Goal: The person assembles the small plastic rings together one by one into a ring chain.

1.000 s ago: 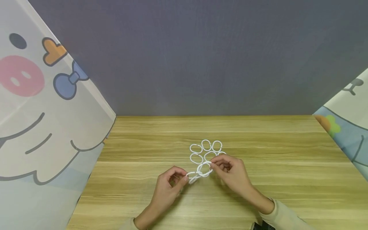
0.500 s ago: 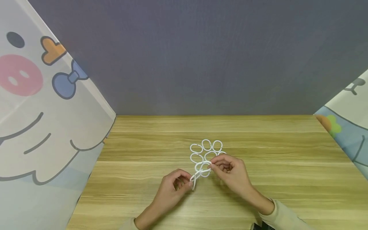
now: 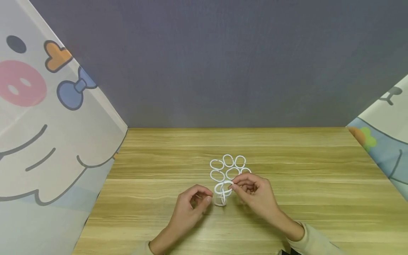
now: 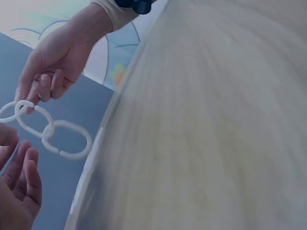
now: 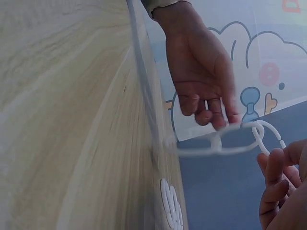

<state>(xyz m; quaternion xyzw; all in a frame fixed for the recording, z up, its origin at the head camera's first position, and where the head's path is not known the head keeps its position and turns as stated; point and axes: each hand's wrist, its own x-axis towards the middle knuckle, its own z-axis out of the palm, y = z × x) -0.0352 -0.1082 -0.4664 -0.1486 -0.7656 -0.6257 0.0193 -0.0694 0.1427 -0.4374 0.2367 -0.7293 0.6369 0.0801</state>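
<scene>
Thumb and fingers of my right hand (image 3: 259, 193) pinch a white plastic C-shaped ring (image 3: 220, 187) at its right side, above the wooden table. From it hangs a short chain of linked rings (image 4: 72, 140), each oval with a small gap. My left hand (image 3: 192, 203) is beside the chain on the left, thumb and fingers apart, holding nothing. In the right wrist view the left hand (image 5: 199, 72) is just above the blurred hanging links (image 5: 206, 151). Part of the held ring is hidden behind the right fingertips.
Several loose white rings (image 3: 217, 175) lie grouped on the wooden table (image 3: 153, 159) just beyond the hands, one partly covered by the right hand. A grey panel (image 3: 236, 71) rises behind the table. Cartoon-printed panels (image 3: 105, 141) flank it on both sides.
My left hand has let go of the chain's end link, which swung down and right to hang below the ring in my right hand. The right hand stays almost in place.
</scene>
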